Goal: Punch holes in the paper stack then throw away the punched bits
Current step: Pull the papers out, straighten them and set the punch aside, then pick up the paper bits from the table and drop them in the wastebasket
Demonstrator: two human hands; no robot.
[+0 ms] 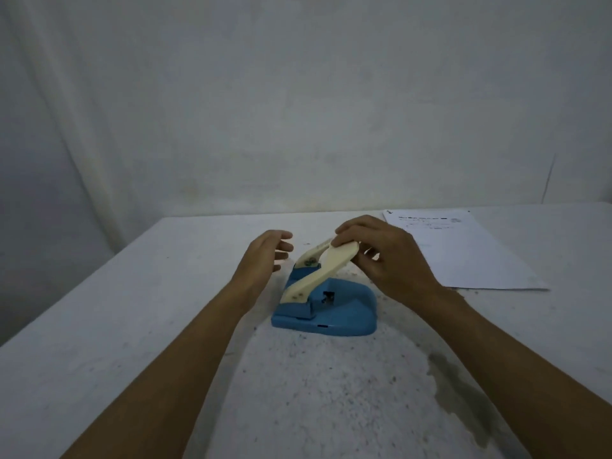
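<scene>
Both forearms reach out from the bottom of the view over the pale, speckled table [99, 326], which has a dark damp-looking stain [457, 385] near my right arm. Between my hands sits the hole punch [328, 309], its blue base flat on the table and its cream lever [318, 270] raised at a slant. My right hand [390, 256] wraps the top end of that lever, fingers curled over it and thumb beneath, which I judge keeps it up and the punch steady. My left hand [265, 256] hovers just beside the punch's far left end, fingers loosely spread, holding nothing. Nothing lies in the punch's slot. The paper stack [463, 253] rests flat behind my right hand, apart from the punch. Small flecks scatter around the base; whether they are punched bits I cannot tell.
</scene>
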